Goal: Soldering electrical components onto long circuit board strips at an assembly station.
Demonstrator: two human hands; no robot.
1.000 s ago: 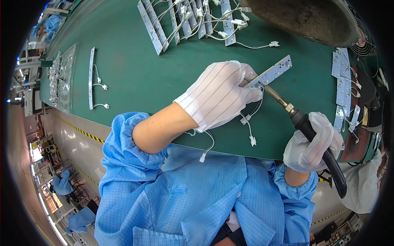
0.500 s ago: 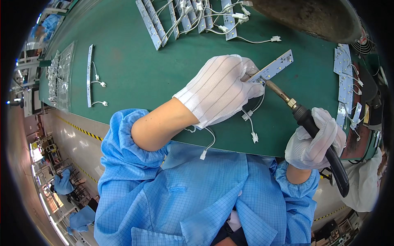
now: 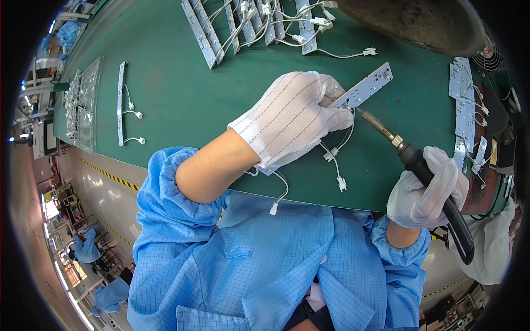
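Head view. I look down on a green bench (image 3: 176,105) whose near edge runs just in front of a blue checked jacket (image 3: 287,248). The left hand (image 3: 295,116), gloved in white with thin dark stripes, pinches an LED board (image 3: 367,88) between thumb and fingers; the board's free end slants toward the upper right over the bench. White leads with a small connector (image 3: 342,183) hang below it, toward the near edge. A pale blue corner shows under the left wrist; I cannot tell whether it belongs to the same board. The right hand (image 3: 428,190), also gloved, curls its fingers around the dark handle of a soldering iron (image 3: 409,158); its tip lies at the board's lower long edge, contact uncertain to me. The handle's rear end projects past the bench's near edge. Green surface gives room left of the left hand, as far as a single strip (image 3: 121,105). Beyond the hands, a row of strips (image 3: 201,33) and a dark rounded object (image 3: 414,25) border the working space; stacked boards (image 3: 462,105) bound it at right.
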